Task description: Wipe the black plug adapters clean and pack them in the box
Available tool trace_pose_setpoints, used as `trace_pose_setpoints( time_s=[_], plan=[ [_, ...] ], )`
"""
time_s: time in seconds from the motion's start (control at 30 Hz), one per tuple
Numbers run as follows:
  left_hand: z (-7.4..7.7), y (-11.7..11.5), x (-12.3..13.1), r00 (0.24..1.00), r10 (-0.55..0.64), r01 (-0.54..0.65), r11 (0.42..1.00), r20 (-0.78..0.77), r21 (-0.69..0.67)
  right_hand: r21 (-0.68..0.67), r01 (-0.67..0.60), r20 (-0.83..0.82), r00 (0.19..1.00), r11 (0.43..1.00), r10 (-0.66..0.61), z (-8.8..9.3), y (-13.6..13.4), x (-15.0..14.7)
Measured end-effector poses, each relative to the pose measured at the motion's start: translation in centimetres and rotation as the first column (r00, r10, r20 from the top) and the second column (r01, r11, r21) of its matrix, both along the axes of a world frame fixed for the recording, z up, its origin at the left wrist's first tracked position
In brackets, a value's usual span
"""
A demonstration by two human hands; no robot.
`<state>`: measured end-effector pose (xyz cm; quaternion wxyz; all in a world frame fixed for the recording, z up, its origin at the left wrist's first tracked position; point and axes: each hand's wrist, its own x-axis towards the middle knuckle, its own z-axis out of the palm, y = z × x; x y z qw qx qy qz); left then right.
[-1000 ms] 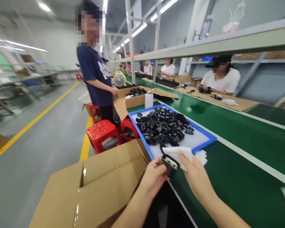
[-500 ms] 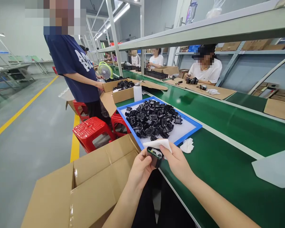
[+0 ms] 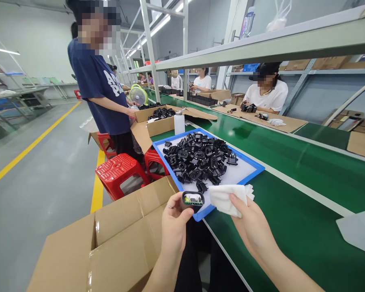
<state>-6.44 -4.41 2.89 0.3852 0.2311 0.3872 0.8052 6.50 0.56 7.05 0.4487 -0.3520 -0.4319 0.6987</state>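
My left hand pinches a small black plastic housing with its open end turned toward me, held over the near corner of a blue-rimmed white tray. My right hand grips a folded white cloth just right of the housing, a small gap between them. The tray carries a heap of several black plastic parts and lies on the green conveyor belt.
An open cardboard box stands at my lower left. Red plastic stools sit beside it. A person in a navy shirt stands at another box of black parts with a white bottle. Other workers sit across the belt.
The cloth was against the housing before; my right hand has drawn it away to the right, and my left hand has turned the housing's open end up into view.
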Motion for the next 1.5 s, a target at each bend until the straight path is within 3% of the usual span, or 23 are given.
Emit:
trace_pose_setpoints(
  time_s=[0.07, 0.17, 0.37, 0.53, 0.63, 0.7, 0.8, 1.0, 1.13, 1.23, 1.3, 1.4, 1.5],
  plan=[
    [-0.3, -0.1, 0.2, 0.996, 0.074, -0.076, 0.997, -0.044, -0.029, 0.032, 0.034, -0.013, 0.999, 0.999, -0.034, -0.1, 0.2, -0.8],
    [-0.7, 0.0, 0.4, 0.977, 0.161, -0.167, 0.985, -0.143, -0.031, 0.189, 0.007, 0.046, 0.999, 0.982, -0.016, -0.3, -0.3, -2.0],
    [-1.2, 0.1, 0.9, 0.882, 0.214, -0.241, 0.971, -0.419, -0.010, 0.479, -0.062, 0.236, 0.970, 0.876, -0.060, -1.5, -2.1, -3.1],
    [-1.2, 0.1, 0.8, 0.641, 0.273, -0.314, 0.946, -0.717, 0.079, 0.591, -0.120, 0.315, 0.945, 0.798, -0.092, -2.6, -2.5, -2.8],
    [-0.9, 0.4, 0.6, 0.465, 0.396, -0.348, 0.904, -0.792, 0.248, 0.608, -0.131, 0.330, 0.939, 0.783, -0.099, -2.4, -2.9, -2.6],
    [-0.6, 0.5, 0.5, 0.410, 0.441, -0.339, 0.886, -0.799, 0.315, 0.604, -0.127, 0.340, 0.934, 0.787, -0.110, -2.1, -3.1, -2.4],
    [-0.2, 0.7, 0.7, 0.426, 0.432, -0.322, 0.893, -0.795, 0.313, 0.611, -0.123, 0.361, 0.922, 0.782, -0.136, -2.0, -3.1, -2.0],
    [-0.8, 1.9, 0.3, 0.564, 0.284, -0.263, 0.952, -0.775, 0.158, 0.667, -0.139, 0.414, 0.886, 0.732, -0.208, -3.0, -3.6, -1.2],
    [-1.5, 3.1, -1.7, 0.716, 0.226, -0.377, 0.922, -0.661, -0.093, 0.616, -0.352, 0.526, 0.850, 0.705, -0.035, -1.8, -4.3, -0.6],
    [-1.5, 2.9, -2.7, 0.862, 0.162, -0.284, 0.940, -0.480, -0.192, 0.446, -0.451, 0.621, 0.778, 0.773, 0.096, 0.1, -2.0, 1.4],
    [-1.3, 2.1, -2.7, 0.913, 0.072, -0.157, 0.970, -0.401, -0.183, 0.354, -0.388, 0.689, 0.723, 0.851, 0.043, 1.1, 1.0, 3.7],
    [-0.8, 0.7, -1.2, 0.879, -0.106, 0.023, 0.983, -0.465, -0.180, 0.191, -0.195, 0.752, 0.659, 0.962, -0.016, 1.3, 5.7, 8.1],
    [-0.6, 0.3, 1.6, 0.719, -0.336, 0.258, 0.942, -0.608, -0.215, 0.005, -0.135, 0.817, 0.572, 0.991, 0.074, 0.4, 9.1, 11.6]
  ],
)
